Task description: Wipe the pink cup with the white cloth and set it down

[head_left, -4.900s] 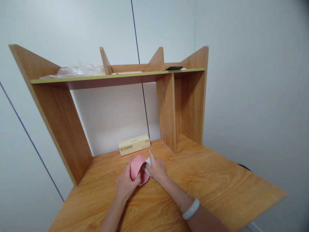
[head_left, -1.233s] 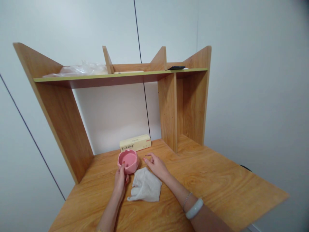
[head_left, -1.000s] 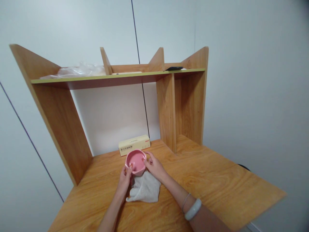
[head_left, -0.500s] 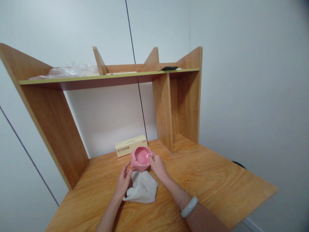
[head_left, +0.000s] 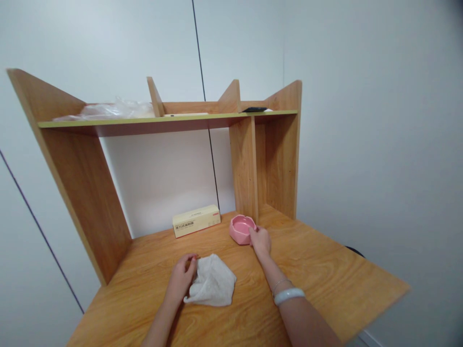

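Note:
A pink faceted ashtray (head_left: 239, 235) with notches in its rim is at the desk's back, close to the shelf upright. My right hand (head_left: 260, 241) grips its right side, thumb over the rim and fingers outside. A crumpled white cloth (head_left: 213, 282) lies on the desk nearer to me. Beside the cloth's left edge, my left hand (head_left: 183, 274) rests with loosely curved fingers and nothing visible in them; whether it touches the cloth I cannot tell.
A cream cardboard box (head_left: 196, 221) stands along the wall behind the cloth. The wooden hutch (head_left: 244, 164) frames the desk's back; its upper shelf holds clear plastic wrapping (head_left: 112, 110) and a flat black object (head_left: 254, 109). The desk's edge runs along the right.
The ashtray has moved right and slightly back from above the cloth, carried by my right hand. My left hand has let go of it and stays by the cloth.

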Available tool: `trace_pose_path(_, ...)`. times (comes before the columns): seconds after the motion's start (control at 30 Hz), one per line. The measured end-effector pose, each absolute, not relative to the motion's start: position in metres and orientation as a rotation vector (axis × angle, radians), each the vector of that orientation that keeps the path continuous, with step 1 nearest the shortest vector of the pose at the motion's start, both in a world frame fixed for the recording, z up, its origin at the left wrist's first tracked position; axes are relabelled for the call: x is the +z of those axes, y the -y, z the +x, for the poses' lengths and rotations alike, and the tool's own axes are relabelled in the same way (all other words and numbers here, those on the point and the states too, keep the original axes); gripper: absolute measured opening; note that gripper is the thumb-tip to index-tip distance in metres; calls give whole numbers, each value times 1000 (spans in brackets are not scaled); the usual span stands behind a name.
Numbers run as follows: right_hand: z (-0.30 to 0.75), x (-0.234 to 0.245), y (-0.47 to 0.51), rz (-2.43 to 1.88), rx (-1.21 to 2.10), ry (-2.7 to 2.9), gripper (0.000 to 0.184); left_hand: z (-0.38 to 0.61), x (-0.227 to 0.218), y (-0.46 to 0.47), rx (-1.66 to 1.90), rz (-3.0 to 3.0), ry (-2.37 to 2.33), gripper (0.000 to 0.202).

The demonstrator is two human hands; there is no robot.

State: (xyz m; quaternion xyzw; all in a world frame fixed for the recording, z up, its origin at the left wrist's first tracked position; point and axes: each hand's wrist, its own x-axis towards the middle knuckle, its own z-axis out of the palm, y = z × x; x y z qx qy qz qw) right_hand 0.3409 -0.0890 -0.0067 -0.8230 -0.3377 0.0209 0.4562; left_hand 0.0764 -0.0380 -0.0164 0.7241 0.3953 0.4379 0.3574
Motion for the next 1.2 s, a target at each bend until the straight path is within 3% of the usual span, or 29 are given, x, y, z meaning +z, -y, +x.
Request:
trace_pose_path(0.37, 322, 16, 94, -1949, 0, 758, 44, 76, -17, 40, 1133, 1971, -1019, 25)
trace_pose_path(0.6, 251, 47, 99, -1260, 421, 1754, 22, 73, -9, 41, 1234, 1921, -1076, 33)
trace_pose_path(0.73, 246, 37, 100, -1180, 500, 1802, 45, 72, -5, 44, 1225, 1920, -1066, 41)
trace_pose_path(0.93, 256, 12, 101, -1054, 767, 2003, 62, 76, -6, 47, 1112, 1929, -1013, 50)
trace_pose_path(1.1, 259, -2, 97, -1200, 658, 1842, 52, 78, -4, 47, 1016, 2066, -949, 54)
trace_pose_path(1.2, 267, -6, 96, -1264, 755, 1654, 46, 80, -1, 51, 968, 2118, -894, 56)
